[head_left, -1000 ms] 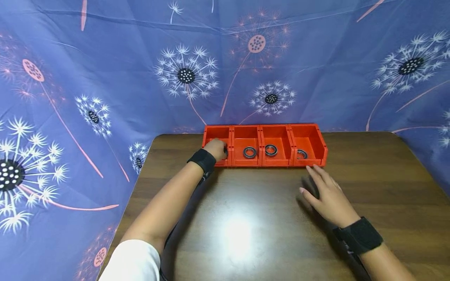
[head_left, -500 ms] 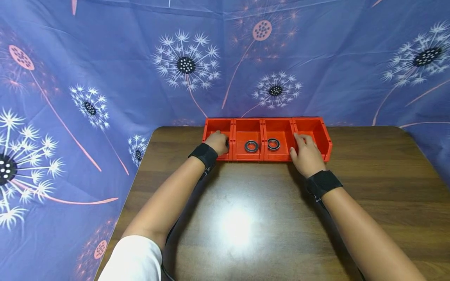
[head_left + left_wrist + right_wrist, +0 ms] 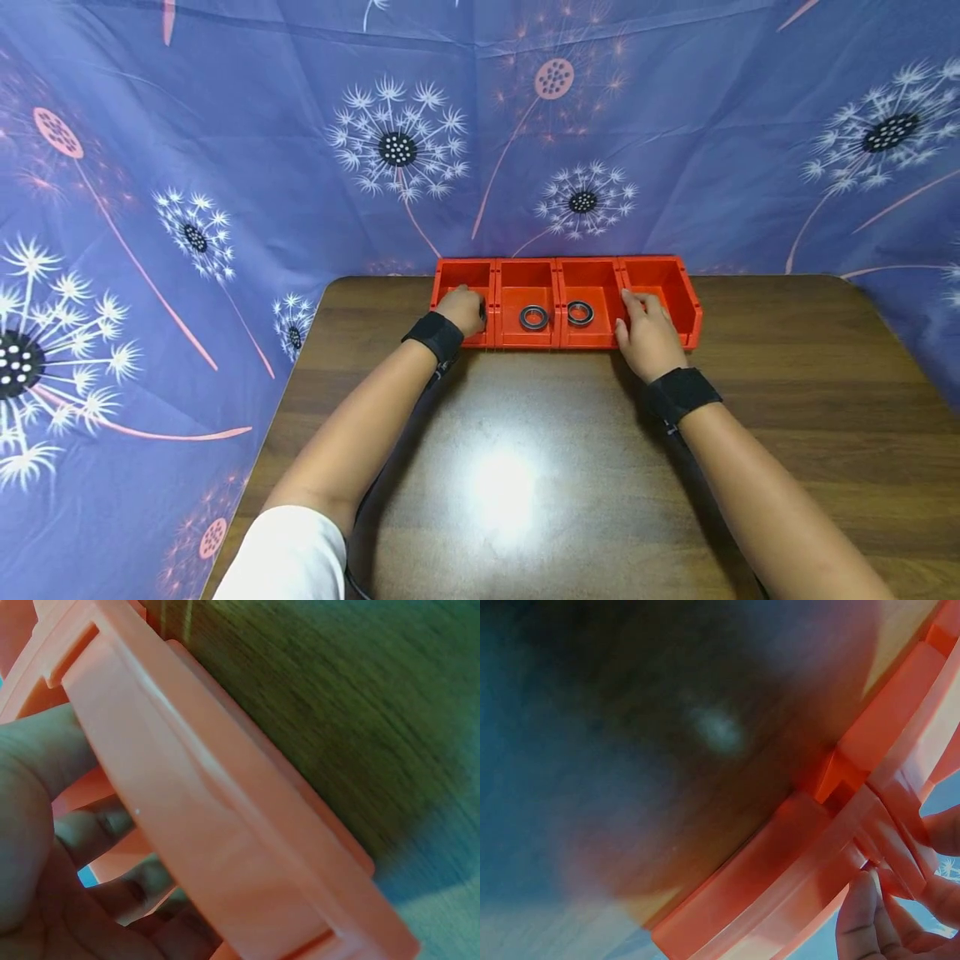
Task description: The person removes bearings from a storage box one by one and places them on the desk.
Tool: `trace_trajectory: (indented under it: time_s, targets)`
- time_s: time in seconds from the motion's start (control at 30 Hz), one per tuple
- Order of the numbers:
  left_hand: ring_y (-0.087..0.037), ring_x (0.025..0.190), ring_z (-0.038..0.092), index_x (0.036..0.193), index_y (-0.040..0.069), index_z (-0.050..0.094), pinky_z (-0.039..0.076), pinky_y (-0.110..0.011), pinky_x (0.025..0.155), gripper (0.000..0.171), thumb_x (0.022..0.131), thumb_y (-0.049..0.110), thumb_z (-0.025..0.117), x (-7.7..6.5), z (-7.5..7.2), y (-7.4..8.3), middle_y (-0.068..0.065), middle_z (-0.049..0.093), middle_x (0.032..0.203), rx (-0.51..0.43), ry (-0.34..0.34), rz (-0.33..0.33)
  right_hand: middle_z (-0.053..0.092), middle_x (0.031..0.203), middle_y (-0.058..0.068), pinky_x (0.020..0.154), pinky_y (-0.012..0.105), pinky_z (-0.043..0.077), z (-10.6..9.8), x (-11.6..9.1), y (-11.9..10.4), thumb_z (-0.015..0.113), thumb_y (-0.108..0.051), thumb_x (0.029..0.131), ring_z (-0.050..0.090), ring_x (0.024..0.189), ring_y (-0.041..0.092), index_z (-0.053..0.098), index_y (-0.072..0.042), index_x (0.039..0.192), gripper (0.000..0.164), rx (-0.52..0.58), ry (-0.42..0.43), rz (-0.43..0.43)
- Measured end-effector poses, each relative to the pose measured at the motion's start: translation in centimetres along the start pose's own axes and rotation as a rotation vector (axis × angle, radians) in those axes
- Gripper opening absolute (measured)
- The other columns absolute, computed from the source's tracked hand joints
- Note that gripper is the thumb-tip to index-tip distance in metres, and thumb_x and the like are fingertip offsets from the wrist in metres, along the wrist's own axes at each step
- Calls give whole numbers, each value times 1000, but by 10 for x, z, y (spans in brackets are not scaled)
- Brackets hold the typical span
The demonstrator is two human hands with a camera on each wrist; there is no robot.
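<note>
Left hand (image 3: 461,310) at mostly hidden ring (image 3: 482,311), right hand (image 3: 649,337), hold unclear

Red bins (image 3: 587,283), black rings (image 3: 534,327), blue dandelion-print cloth (image 3: 480,125)

An orange bin (image 3: 195,810) partly hides the hand (image 3: 64,900).

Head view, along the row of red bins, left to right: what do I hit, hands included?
Left hand reaching into the leftmost bin → black-edged ring in the second bin → another such ring in the third bin → right hand at the fourth bin.
</note>
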State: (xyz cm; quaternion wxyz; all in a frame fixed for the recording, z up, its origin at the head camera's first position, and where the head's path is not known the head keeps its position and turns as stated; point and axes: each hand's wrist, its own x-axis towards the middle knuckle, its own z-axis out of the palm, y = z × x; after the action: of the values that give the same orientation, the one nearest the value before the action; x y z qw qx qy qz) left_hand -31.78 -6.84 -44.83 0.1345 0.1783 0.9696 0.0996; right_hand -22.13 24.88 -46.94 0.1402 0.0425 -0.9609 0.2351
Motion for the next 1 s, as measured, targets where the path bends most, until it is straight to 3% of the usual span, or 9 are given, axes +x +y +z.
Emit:
trace_trajectory:
  time_s: [0.1,0.2,0.37,0.47,0.6,0.73,0.87,1.0]
  targets:
    - [-29,104,60,110,4,76,53,-41,87,20,93,15,73,-5,1,-4,-17,67,112,6,21,16,49,141,37,107,66,43,5,-1,0,62,-7,100,51,125,56,47,8,152,56,0,-9,-2]
    - [-32,111,60,120,4,75,55,-43,92,30,92,16,76,-18,-10,-3,-18,67,119,-24,63,27,48,142,38,108,66,42,6,-2,-2,61,-8,101,51,125,57,46,8,153,56,3,-24,-1]
    - [-32,111,58,134,1,69,52,-43,93,46,91,15,78,-57,-45,4,-21,66,123,-90,130,87,47,143,38,109,67,41,2,-1,-3,60,-8,102,50,126,57,45,7,154,56,3,-32,4]
    - [-28,103,56,132,2,70,51,-40,84,44,91,15,77,-83,-52,3,-19,65,118,-106,133,139,47,142,38,110,67,40,-2,-1,-4,60,-8,102,50,126,58,44,8,154,56,4,-33,9]
    - [-23,97,56,130,4,71,51,-33,77,43,90,16,80,-116,-35,-4,-14,62,114,-146,69,179,46,143,39,111,68,39,-7,2,-6,59,-8,102,49,126,59,43,8,154,57,3,-44,18]
    - [-24,101,60,128,4,72,54,-36,83,43,87,13,83,-144,-3,-9,-15,64,116,-171,26,210,45,143,40,110,68,39,-8,3,-7,59,-8,102,49,126,59,43,8,154,57,-1,-43,20]
    - [-25,100,62,117,7,76,55,-39,85,34,84,11,84,-161,22,-13,-13,66,112,-153,26,238,45,143,40,110,68,39,-6,2,-7,59,-8,102,49,126,59,43,8,154,57,-2,-46,21]
    - [-24,95,60,114,9,76,53,-40,83,32,83,12,86,-169,34,-14,-11,65,106,-129,16,245,44,144,40,110,68,39,-3,2,-6,58,-9,103,48,126,59,41,8,155,58,-5,-57,27]
